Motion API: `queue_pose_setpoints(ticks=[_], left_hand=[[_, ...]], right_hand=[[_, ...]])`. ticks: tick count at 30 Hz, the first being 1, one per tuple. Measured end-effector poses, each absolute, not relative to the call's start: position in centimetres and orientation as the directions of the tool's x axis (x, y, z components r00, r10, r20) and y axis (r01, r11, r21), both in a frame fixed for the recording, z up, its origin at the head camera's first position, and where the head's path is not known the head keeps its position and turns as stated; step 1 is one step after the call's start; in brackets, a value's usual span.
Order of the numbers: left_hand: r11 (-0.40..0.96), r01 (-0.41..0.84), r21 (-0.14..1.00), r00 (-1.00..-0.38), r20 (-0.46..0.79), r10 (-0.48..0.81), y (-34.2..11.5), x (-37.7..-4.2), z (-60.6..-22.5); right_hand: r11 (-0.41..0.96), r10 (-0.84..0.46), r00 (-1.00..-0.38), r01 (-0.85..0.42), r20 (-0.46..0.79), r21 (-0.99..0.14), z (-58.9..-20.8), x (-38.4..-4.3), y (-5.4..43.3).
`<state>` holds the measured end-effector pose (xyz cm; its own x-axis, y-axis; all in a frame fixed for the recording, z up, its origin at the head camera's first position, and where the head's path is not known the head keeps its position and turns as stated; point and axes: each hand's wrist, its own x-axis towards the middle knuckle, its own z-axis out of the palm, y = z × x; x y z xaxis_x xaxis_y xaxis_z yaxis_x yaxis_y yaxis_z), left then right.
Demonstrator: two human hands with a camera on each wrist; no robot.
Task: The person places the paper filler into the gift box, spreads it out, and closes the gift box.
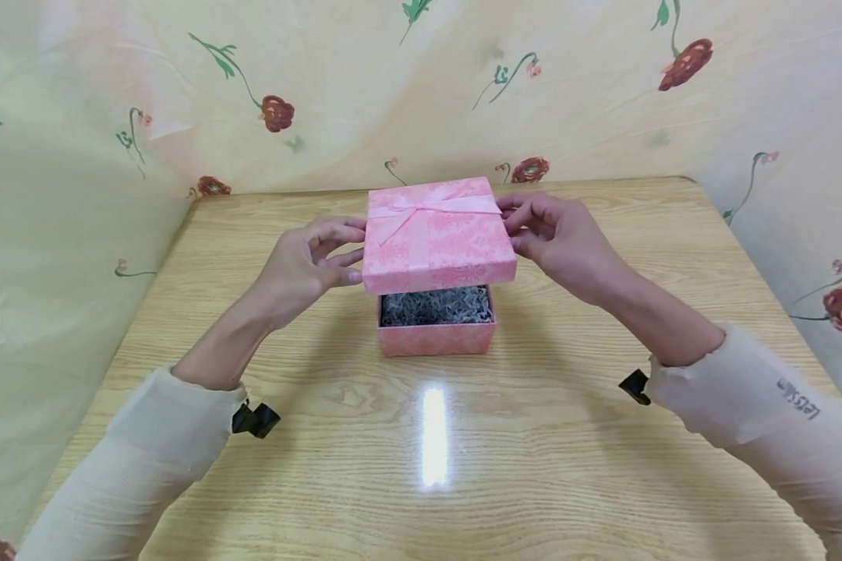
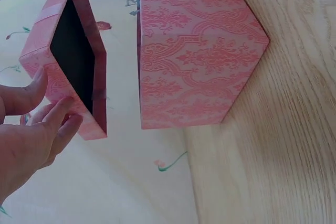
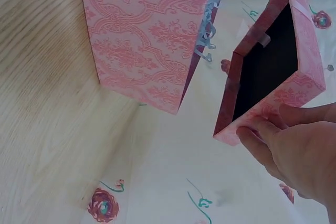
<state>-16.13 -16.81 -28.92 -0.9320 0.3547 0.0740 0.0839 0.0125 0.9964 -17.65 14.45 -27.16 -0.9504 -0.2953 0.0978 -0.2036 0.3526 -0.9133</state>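
A pink patterned box lid (image 1: pixel 438 241) with a ribbon bow is held up between both hands, tilted, above its box. My left hand (image 1: pixel 305 261) grips the lid's left side, fingertips and thumb on the side wall. On the opposite side my right hand (image 1: pixel 561 241) pinches the lid's right wall. Below stands the pink box (image 1: pixel 436 340), open at the top and filled with grey shredded paper (image 1: pixel 435 305). Both wrist views show a gap between lid and box, and the lid's black inside (image 2: pixel 76 51). The back part of the box is hidden under the lid in the head view.
The box stands on a wood-grain table (image 1: pixel 323 467), with a bright light reflection in front of it. Behind and beside the table hangs a cream cloth (image 1: pixel 351 93) printed with red flowers. Black wrist mounts (image 1: pixel 256 421) stick out from the sleeves.
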Motion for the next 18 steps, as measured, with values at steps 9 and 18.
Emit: queue_pose_setpoints(ticks=[9, 18], left_hand=[[0.052, 0.042, 0.998, -0.935, 0.021, 0.353, -16.9, -16.1, -29.7], [0.066, 0.018, 0.998, -0.938, -0.006, 0.346, -16.5, -15.7, -30.8]], right_hand=[[0.322, -0.328, -0.934, -0.250, 0.140, -0.913, -28.6, -17.6, 14.2], [0.339, -0.369, -0.911, -0.315, 0.182, -0.887, -29.9, -17.2, 14.3]])
